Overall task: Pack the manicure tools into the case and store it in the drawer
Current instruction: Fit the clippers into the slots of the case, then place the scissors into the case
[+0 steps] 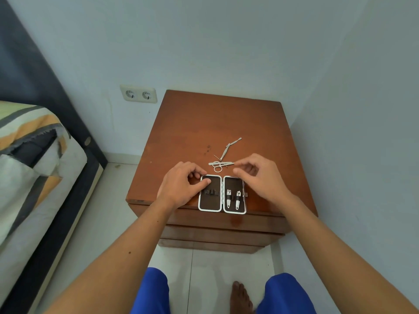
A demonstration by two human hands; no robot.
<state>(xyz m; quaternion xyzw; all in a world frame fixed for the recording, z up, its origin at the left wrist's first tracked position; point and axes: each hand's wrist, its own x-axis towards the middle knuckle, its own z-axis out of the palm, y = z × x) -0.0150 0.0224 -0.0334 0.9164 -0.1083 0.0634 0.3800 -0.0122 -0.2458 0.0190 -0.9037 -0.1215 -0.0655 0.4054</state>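
Note:
A small manicure case (pixel 210 201) with a silver rim lies flat and wide open at the front edge of the wooden nightstand (pixel 204 123). Two nail clippers (pixel 233 199) sit under straps in its right half; the left half shows empty loops. My left hand (pixel 181 185) rests on the case's left edge, thumb pressing the inside. My right hand (pixel 260 177) hovers over the case's upper right corner, fingers curled and holding nothing. Just behind the case lie small scissors (pixel 217 167), tweezers (pixel 223 163) and a thin metal pusher (pixel 229 148).
Closed drawer fronts (pixel 217 232) run below the nightstand top. A bed (pixel 34 166) with striped bedding stands to the left, and a double wall socket (pixel 138 94) is behind. Walls close in at the back and right. My foot (pixel 240 298) is on the tiled floor.

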